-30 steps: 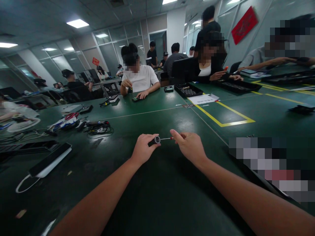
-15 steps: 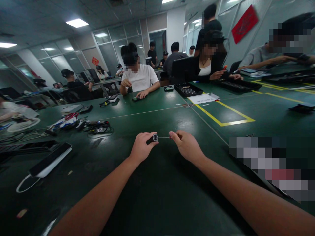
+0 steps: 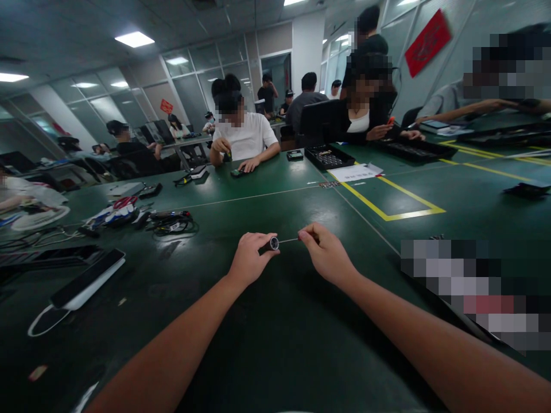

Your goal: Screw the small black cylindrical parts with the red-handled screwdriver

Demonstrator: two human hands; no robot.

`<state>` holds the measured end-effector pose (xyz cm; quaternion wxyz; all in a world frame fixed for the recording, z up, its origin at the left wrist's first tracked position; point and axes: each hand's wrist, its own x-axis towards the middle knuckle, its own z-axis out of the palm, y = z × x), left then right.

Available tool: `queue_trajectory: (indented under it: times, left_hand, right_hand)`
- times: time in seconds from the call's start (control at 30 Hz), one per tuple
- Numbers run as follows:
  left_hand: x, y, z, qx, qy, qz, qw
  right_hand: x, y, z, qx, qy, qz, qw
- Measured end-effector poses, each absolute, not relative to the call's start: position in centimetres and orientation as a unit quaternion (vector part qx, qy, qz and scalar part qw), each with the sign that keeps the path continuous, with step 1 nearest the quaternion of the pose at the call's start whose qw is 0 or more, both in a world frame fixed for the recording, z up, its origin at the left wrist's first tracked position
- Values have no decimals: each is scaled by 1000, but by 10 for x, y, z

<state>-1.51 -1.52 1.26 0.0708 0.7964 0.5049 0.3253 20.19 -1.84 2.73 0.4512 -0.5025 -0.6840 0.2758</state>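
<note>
My left hand (image 3: 248, 256) is closed around a short black flashlight-like cylinder (image 3: 269, 245), its silver-rimmed round end facing right and toward me. Between the fingertips of my right hand (image 3: 325, 249) is a slim screwdriver (image 3: 289, 240) with a thin metal shaft and a bit of red at the grip. The shaft reaches left to the rimmed end of the cylinder; whether its tip is inside or just against the rim, I cannot tell. Both hands are held above the green table (image 3: 258, 355), and my fingers hide most of the screwdriver's grip.
On the left lie a black-and-white device (image 3: 88, 281) with a white loop and a bundle of black cables (image 3: 174, 222). Across the table a person in a white shirt (image 3: 249, 137) works beside a black parts tray (image 3: 329, 156). Yellow tape (image 3: 413, 216) marks the right side.
My left hand and the cylinder have shifted slightly right and down. The screwdriver now slants up a little toward my right hand, which has risen slightly.
</note>
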Motion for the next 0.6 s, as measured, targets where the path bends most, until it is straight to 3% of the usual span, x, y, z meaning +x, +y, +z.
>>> queue_trajectory:
  times: [0.4,0.6]
  left_hand:
    - [-13,-15,11,791,513,326,69]
    - [-13,-16,12,800,498,329,54]
  right_hand:
    - [198,-18,20,-476,-608,342,536]
    - [196,-9,18,-461,-433,511,583]
